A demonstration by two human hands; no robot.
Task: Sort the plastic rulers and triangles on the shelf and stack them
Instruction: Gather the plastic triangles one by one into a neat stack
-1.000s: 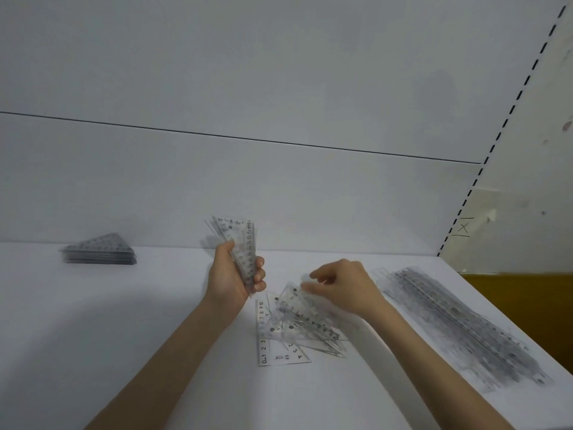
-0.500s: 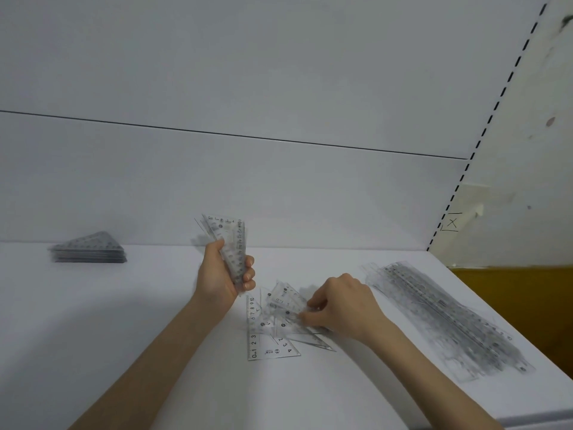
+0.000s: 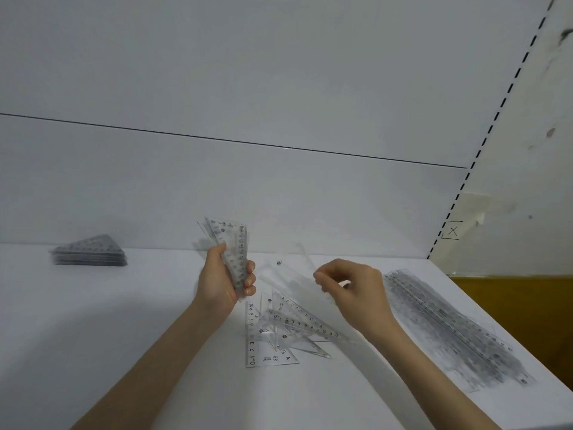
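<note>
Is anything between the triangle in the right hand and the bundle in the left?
Nothing visible. The right hand pinches a blurred clear triangle in open air beside the bundle that the left hand grips; the loose triangles lie lower, on the shelf.

clear black-numbered triangles [image 3: 273, 333], white shelf [image 3: 124, 321]

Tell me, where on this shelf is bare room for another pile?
Widest bare patch: the shelf between the far-left triangle stack and the left hand gripping its bunch of triangles. Also between the forearms, near the front. Crowded: the loose triangles mid-shelf, the right hand pinching a blurred clear piece, the rulers along the right.
</note>
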